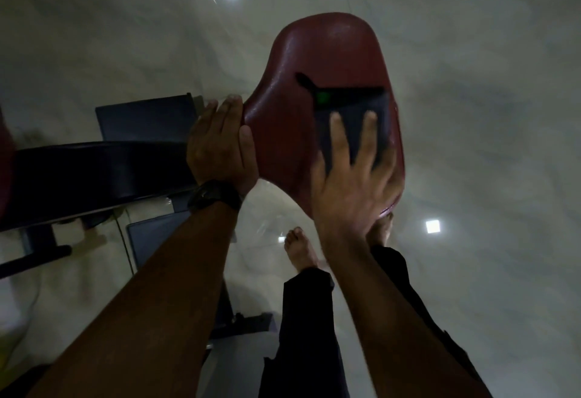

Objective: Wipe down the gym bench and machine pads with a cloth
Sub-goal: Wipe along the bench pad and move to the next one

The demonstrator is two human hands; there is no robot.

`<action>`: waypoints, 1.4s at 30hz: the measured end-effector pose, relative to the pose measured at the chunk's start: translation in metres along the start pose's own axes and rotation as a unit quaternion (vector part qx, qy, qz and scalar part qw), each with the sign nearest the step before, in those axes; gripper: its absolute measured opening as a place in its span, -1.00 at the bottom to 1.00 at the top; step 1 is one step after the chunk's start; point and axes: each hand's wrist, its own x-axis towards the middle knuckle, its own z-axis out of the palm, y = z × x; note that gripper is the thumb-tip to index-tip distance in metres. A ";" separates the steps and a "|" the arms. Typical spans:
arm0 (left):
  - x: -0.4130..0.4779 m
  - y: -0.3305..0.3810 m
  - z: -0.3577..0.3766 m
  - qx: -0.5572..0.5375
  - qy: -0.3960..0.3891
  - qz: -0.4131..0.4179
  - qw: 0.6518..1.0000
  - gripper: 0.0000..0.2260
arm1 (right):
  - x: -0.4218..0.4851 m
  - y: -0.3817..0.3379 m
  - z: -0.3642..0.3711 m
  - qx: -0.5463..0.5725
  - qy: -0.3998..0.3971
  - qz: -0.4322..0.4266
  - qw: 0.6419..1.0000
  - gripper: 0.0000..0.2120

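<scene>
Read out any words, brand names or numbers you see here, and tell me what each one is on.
No text in this view can be read.
Green tag on the dark cloth: too small and blurred to read.
Dark watch: nothing legible on it.
Red pad: no print or logo shows.
</scene>
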 end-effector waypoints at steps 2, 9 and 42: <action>0.001 0.000 0.000 -0.003 -0.002 -0.002 1.000 -0.55 | -0.037 -0.007 0.002 0.000 0.014 0.053 0.998 -0.42; 0.002 -0.003 -0.001 -0.008 -0.002 0.006 1.000 -0.52 | -0.054 -0.045 0.022 0.061 0.027 -0.008 0.998 -0.51; 0.002 0.000 -0.002 0.003 0.014 0.001 1.000 -0.67 | 0.058 -0.066 -0.003 0.012 -0.130 -0.274 0.953 -0.47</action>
